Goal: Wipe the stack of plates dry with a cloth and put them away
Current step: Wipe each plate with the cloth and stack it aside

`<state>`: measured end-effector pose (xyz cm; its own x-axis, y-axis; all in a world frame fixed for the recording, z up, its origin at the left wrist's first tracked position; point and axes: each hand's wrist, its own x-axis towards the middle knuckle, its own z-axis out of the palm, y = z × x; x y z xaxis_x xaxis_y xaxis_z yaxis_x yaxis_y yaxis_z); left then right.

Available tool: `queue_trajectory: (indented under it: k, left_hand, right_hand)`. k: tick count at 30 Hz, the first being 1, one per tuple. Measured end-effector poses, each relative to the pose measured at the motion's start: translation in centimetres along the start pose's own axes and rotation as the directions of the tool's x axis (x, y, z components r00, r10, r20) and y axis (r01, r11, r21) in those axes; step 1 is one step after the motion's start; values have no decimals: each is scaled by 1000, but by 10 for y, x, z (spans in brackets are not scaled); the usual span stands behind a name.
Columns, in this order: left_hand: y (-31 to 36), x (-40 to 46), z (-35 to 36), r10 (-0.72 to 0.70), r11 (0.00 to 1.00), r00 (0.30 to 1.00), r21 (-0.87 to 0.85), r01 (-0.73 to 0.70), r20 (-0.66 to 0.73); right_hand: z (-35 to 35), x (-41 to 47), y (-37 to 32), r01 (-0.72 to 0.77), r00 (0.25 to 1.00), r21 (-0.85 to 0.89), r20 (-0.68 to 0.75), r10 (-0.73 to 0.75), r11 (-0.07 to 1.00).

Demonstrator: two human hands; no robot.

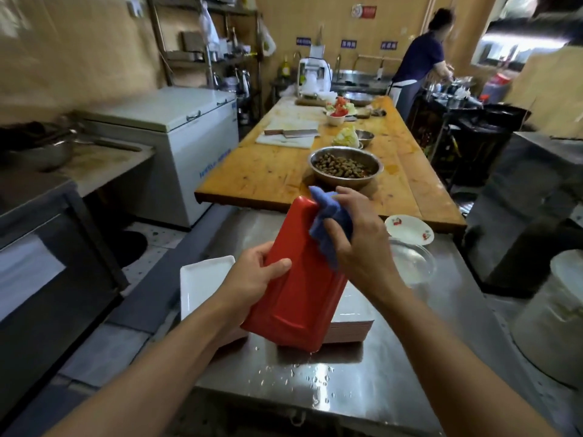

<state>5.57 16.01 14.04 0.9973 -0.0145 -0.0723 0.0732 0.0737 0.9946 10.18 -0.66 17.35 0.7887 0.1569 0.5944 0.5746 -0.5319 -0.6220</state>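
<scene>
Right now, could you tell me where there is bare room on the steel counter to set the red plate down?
Free: the wet steel counter in front of the plate stack, and the strip right of it, below the glass bowl. Crowded: the white tray to the left, and the flowered plate and bowl behind.

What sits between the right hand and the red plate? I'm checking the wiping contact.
The blue cloth, gripped by the right hand, lies against the red plate, in the head view.

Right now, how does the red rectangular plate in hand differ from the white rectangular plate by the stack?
The red rectangular plate is lifted and tilted, underside towards the camera; the white rectangular plate lies flat, face up. The left hand grips the red one while the right hand rubs the blue cloth on it; nothing touches the white one. Both are rectangular.
</scene>
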Motion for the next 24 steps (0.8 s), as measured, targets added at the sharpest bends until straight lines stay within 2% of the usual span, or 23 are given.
queue_trajectory:
  k: [2,3,6,9,15,18,20,24]
  left_hand:
    - [4,-7,-4,19,1000,1000,2,-19,6]
    - [6,-10,-7,25,1000,1000,-7,-25,3]
    - [10,-16,-13,37,998,999,-42,-38,-20]
    - [13,-22,-17,60,995,998,-78,-62,-32]
    - [14,-26,-20,93,989,993,-110,-100,-73]
    - [16,-23,-14,122,965,988,-223,-139,-91]
    - [19,-17,-12,128,939,985,-307,-157,-113]
    - [24,-3,-13,153,892,969,-395,-220,-196]
  right_hand:
    - [15,4,-9,111,979,-117,183,-88,987]
    - [21,5,-11,172,965,-169,229,-131,970]
    - [30,6,-17,287,939,-267,266,-215,920]
    - [32,7,-18,300,939,-305,261,-224,904]
    - [21,-1,-5,107,988,-209,135,-79,972]
    - [26,2,-9,-11,1000,-57,9,12,998]
    - [30,-1,-16,-109,994,58,4,109,992]
    - [40,-31,-24,-176,984,-15,0,176,984]
